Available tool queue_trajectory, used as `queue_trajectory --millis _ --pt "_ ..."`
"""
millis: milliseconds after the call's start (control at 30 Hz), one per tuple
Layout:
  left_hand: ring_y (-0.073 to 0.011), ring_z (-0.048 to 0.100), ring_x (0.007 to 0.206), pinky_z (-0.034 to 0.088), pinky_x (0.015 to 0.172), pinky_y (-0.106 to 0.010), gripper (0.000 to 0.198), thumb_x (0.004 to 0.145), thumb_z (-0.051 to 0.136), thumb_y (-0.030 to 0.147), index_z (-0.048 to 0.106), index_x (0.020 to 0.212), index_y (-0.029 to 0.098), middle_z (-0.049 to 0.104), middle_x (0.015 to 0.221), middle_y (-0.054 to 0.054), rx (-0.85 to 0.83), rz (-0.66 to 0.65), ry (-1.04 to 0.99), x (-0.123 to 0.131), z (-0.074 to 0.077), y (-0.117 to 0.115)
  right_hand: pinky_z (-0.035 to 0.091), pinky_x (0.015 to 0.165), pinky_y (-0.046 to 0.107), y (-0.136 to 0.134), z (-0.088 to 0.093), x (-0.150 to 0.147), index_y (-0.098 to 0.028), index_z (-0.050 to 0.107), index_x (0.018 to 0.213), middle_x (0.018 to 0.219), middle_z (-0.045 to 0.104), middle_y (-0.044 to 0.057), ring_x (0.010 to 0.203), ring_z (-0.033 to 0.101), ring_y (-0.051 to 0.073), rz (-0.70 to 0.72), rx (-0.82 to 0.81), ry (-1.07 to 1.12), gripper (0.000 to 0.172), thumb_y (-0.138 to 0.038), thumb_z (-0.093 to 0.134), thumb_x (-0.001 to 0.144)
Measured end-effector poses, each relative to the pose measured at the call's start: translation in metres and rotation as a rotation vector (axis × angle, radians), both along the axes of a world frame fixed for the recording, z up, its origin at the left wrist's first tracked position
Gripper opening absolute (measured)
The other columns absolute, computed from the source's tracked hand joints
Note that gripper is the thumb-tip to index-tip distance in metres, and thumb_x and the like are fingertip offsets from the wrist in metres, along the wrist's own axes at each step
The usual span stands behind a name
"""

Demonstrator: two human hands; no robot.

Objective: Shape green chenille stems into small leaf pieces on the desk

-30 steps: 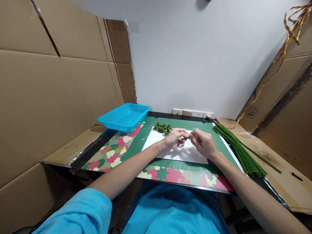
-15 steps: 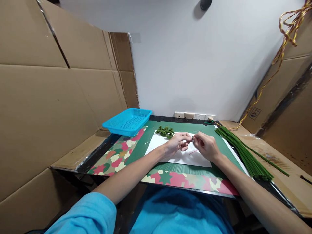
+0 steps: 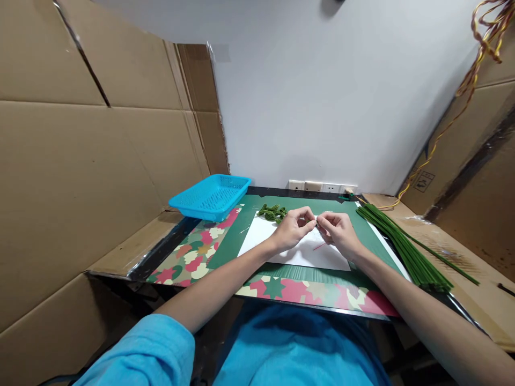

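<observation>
Above the white paper (image 3: 257, 239), my left hand (image 3: 295, 229) is closed in a pinch, its fingertips close to those of my right hand (image 3: 337, 231). My right hand is pinched too. Something small and dark green shows between the fingertips, mostly hidden, too small to name. Curled green pieces (image 3: 272, 213) lie at the paper's upper left corner, just beyond my left hand. A thin red line (image 3: 319, 246) shows on the paper below my right hand. A bundle of straight green fuzzy stems (image 3: 404, 249) lies to the right.
A blue perforated basket (image 3: 213, 197) stands at the back left of the table. Cardboard walls (image 3: 100, 161) rise at both sides. Sockets (image 3: 314, 186) line the wall behind, and a twisted yellow cable (image 3: 436, 139) hangs at the right.
The view has tilted down slightly. My left hand has turned, its fingers now bent over more at the top. My right hand's fingers have shifted, and both stay pinched close together.
</observation>
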State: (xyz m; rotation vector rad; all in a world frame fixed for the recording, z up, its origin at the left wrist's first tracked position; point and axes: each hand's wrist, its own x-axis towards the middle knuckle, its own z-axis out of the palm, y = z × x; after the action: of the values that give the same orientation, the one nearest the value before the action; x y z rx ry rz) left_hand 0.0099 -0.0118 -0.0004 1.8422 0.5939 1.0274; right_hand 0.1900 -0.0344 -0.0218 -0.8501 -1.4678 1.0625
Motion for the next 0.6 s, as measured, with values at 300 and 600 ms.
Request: queue_trajectory --millis 300,600 --pt "-0.0142 0.047 0.067 0.035 0.064 -0.028 0.01 0.093 0.052 0.017 0.058 0.086 0.019 0.056 0.076 0.0 0.638 0.087 0.336 -0.006 0.005 -0.001 0.012 0.043 0.024 0.005 -0.005 0.001 -0.018 0.056 0.06 0.051 0.033 -0.008 0.044 0.017 0.003 0.156 -0.173 0.197 0.05 -0.056 0.083 0.079" --pt "-0.0202 0.056 0.075 0.039 0.072 -0.035 0.027 0.101 0.042 0.015 0.067 0.094 0.02 0.069 0.093 -0.012 1.098 -0.157 0.629 -0.012 0.022 0.015 0.013 0.041 0.022 0.008 -0.005 0.004 -0.02 0.048 0.059 0.048 0.03 -0.011 0.043 0.013 0.003 0.246 -0.263 0.239 0.052 -0.053 0.086 0.073"
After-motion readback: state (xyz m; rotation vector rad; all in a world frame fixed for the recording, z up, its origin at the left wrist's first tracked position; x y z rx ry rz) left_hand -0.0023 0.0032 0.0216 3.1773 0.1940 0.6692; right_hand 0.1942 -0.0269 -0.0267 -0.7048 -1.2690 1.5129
